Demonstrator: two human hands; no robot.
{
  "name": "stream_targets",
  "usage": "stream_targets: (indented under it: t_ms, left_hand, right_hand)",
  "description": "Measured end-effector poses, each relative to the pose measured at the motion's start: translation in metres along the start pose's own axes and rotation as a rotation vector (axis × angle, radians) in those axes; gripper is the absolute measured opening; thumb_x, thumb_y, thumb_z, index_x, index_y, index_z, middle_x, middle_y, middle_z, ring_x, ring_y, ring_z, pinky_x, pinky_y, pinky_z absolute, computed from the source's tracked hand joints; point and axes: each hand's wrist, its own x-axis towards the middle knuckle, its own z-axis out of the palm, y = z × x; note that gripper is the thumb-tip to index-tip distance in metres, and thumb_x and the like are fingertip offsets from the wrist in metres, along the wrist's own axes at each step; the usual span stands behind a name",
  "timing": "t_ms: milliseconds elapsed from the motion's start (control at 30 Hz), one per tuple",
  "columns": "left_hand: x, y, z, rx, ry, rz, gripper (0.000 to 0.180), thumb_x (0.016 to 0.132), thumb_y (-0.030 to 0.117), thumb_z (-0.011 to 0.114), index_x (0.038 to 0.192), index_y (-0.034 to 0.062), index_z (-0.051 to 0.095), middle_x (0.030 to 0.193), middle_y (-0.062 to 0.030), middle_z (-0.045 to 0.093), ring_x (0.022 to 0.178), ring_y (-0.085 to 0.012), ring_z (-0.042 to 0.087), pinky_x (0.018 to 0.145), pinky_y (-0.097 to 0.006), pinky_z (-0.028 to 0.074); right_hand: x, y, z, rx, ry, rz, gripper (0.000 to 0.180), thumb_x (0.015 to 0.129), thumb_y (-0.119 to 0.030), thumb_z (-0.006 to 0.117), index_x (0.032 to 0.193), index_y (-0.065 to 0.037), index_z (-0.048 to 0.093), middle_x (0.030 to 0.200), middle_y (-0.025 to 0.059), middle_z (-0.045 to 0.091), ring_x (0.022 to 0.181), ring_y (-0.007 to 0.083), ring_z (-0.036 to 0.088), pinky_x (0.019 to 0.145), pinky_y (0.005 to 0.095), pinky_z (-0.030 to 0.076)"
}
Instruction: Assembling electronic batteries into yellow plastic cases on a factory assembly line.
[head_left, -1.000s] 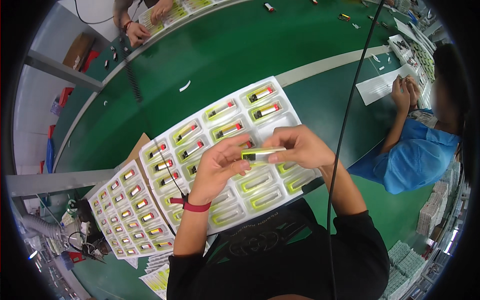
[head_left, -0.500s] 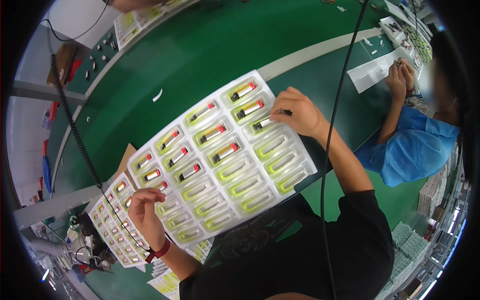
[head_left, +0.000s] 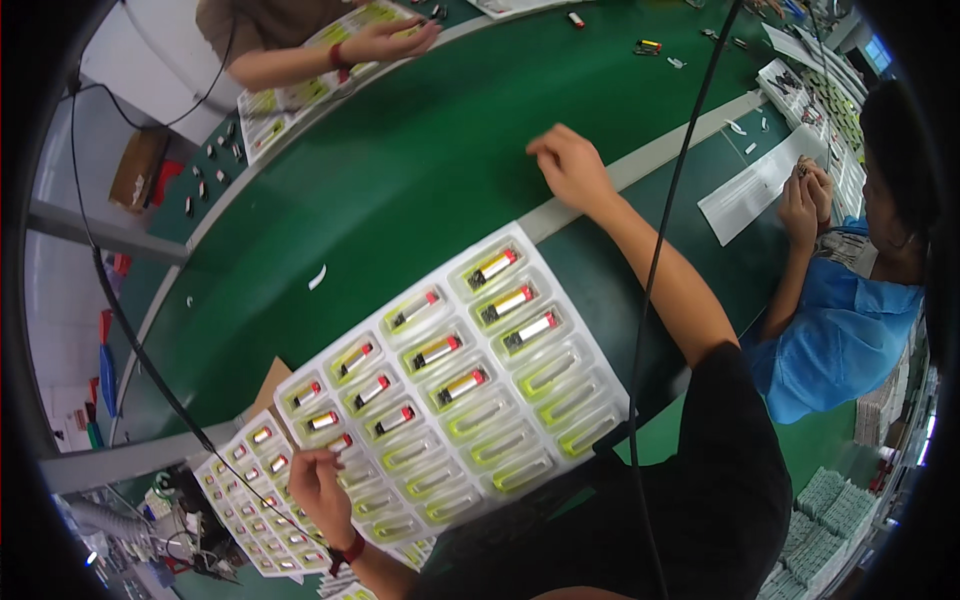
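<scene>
A white plastic tray (head_left: 405, 480) with rows of moulded pockets lies tilted before me. Several pockets in its far and left parts hold small silver battery cells (head_left: 490, 268) with red ends and dark ends; those nearer my body show bare yellow-green bottoms. My left hand (head_left: 318, 490) is at the tray's left edge, its fingers bent close together beside a red-ended battery cell (head_left: 342, 443); what they hold, if anything, is hidden. Past the tray's far right corner, my right hand (head_left: 575, 170) reaches over the green belt, fingers loosely bent, slightly blurred, with nothing visible in them.
A second filled tray (head_left: 250, 500) lies left. The green conveyor belt (head_left: 400, 180) carries a white strip (head_left: 317, 277) and loose parts (head_left: 648, 46). Across it, a person's hand (head_left: 390, 40) is over another tray. At right, a person in blue (head_left: 830, 310) works. A black cable (head_left: 655, 270) hangs in front.
My right hand has left the third pocket of the right column, where a battery cell now lies, and moved away over the belt. The tray appears lower; a co-worker's arm has come farther into view.
</scene>
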Motion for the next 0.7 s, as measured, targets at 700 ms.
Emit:
stream_targets:
  t_ms: [700]
  left_hand:
    - [-0.085, 0.008, -0.025, 0.381, 0.468, -0.261, 0.016, 0.096, 0.012, 0.056, 0.085, 0.0003, 0.057, 0.073, -0.0047, 0.056, 0.063, -0.0111, 0.049, 0.059, -0.026, 0.042]
  right_hand:
    - [0.237, 0.213, 0.056, -0.833, 0.001, 0.301, 0.054, 0.095, -0.049, 0.045, 0.142, -0.023, 0.048, 0.139, 0.009, 0.052, 0.125, 0.0392, 0.048, 0.103, 0.0567, 0.037]
